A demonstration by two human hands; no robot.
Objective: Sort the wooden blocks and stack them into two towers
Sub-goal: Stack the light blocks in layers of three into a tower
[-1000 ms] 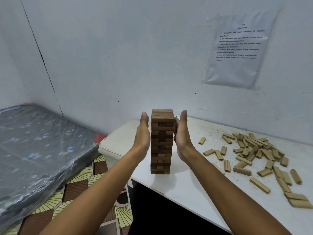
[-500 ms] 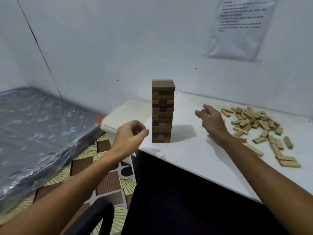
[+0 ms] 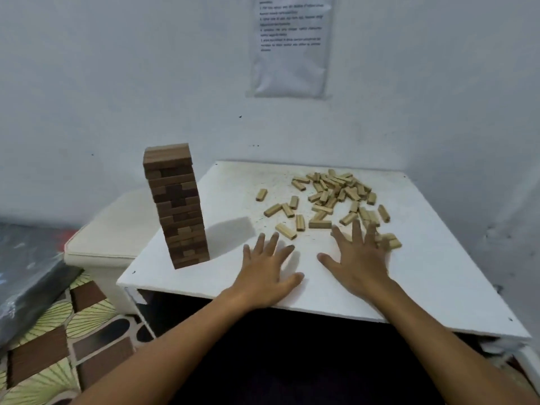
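Tall tower of dark brown wooden blocks standing at the left corner of the white square table. Right of the tower, left hand and right hand lie flat, fingers spread, holding nothing. Loose pale wooden blocks lie scattered beyond the hands, farther right of the tower; the right fingertips reach the nearest ones.

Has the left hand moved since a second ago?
Yes. The left hand was beside the dark tower near its top; now it lies flat on the table, right of the tower's base.

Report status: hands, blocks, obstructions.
Left hand and right hand open, flat on white table. Dark brown wooden block tower standing; light wooden blocks loose. Nothing blocking.
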